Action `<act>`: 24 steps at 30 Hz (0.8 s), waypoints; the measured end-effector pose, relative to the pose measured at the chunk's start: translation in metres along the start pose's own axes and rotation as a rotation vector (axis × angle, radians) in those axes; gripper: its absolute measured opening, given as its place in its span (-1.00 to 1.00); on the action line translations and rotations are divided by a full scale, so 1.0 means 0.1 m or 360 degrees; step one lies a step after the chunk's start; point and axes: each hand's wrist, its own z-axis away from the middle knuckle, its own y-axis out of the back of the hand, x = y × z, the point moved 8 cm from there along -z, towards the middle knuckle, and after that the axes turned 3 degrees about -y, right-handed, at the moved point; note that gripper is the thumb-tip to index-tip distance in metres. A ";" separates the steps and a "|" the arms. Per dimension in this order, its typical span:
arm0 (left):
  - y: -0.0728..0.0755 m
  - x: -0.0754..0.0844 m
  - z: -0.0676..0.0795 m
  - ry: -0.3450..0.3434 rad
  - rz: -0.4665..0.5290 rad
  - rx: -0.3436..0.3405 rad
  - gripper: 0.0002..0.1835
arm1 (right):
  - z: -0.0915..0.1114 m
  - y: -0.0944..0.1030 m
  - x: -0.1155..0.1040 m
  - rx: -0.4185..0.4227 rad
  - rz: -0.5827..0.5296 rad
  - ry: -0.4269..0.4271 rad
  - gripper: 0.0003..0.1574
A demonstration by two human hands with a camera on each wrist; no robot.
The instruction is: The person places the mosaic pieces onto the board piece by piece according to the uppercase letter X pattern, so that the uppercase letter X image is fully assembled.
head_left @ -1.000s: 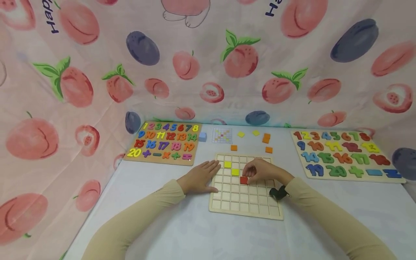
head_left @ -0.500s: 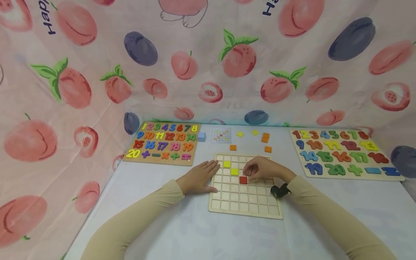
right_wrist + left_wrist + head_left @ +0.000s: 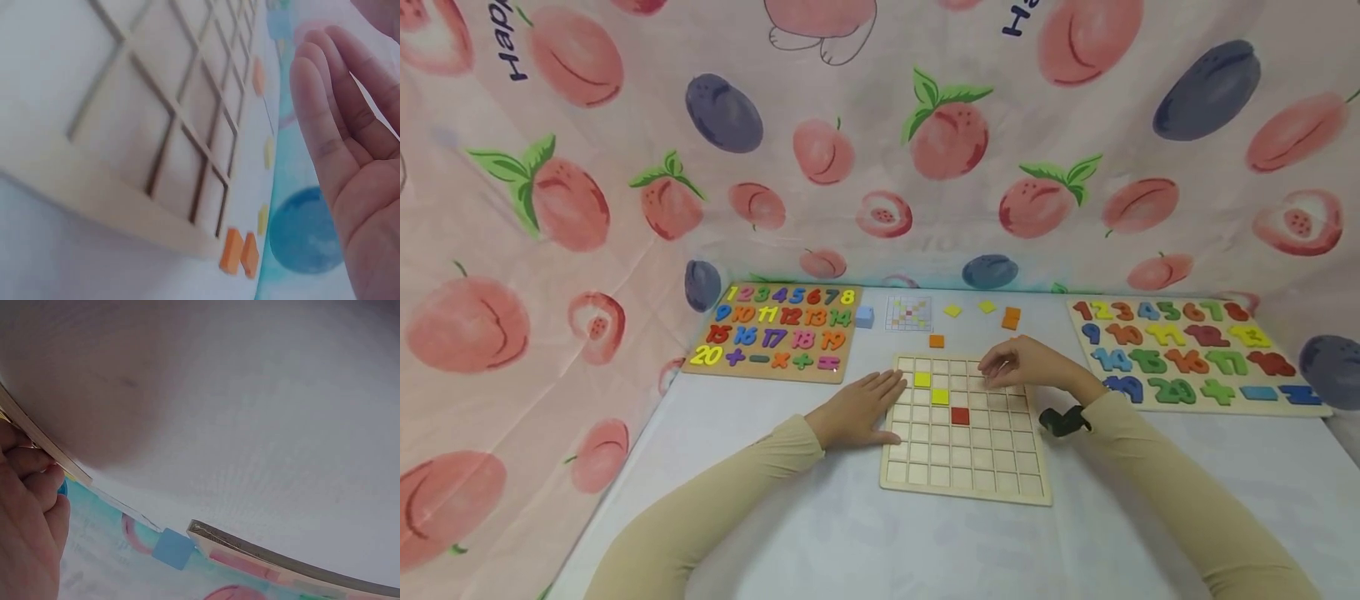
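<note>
A wooden grid board lies in the middle of the table. Two yellow tiles and a red tile form a diagonal in its cells. My left hand rests flat along the board's left edge, fingers and thumb spread. Over the board's upper right corner hovers my right hand, with bent fingers and no tile seen between them. In the right wrist view, that hand's fingers extend with nothing against them. Behind the board lie several orange tiles, one mostly covered by the right hand.
Two loose yellow tiles lie near the back, beside a printed pattern card and a light blue block. Number puzzle boards stand at both sides, left board and right board. A fruit-print cloth hangs behind.
My right hand has left the red tile and moved back and to the right, toward the orange tiles. The red tile stays in its cell. My left hand keeps its place.
</note>
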 end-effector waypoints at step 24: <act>-0.01 -0.01 0.00 0.0017 0.0035 0.0006 0.01 | -0.02 0.83 0.49 0.0342 -0.0079 -0.0304 -0.50</act>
